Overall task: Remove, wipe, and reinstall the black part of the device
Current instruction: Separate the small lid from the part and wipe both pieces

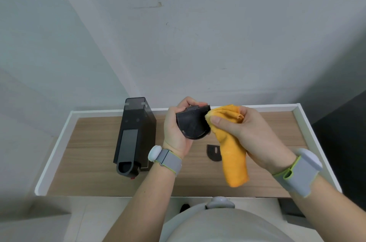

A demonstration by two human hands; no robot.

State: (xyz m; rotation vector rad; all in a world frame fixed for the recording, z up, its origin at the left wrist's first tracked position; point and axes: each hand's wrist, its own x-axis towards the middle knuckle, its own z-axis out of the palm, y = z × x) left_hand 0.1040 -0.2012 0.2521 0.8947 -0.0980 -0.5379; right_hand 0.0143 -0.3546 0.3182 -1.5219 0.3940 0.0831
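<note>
My left hand [176, 128] grips a black D-shaped part [193, 122] above the wooden table, its flat face turned up toward me. An orange cloth [232, 146] is bunched in my right hand [243, 132], and the thumb presses the cloth's top end against the part's right edge. The rest of the cloth hangs down toward the table. The tall black device [133, 136] stands on the table to the left of my left hand, with a rounded opening at its near end.
A small flat black perforated piece [213, 152] lies on the wooden table [95, 142], partly hidden behind the cloth. A white raised rim [57, 142] borders the table. Grey walls rise behind and to the left. Both wrists wear grey bands.
</note>
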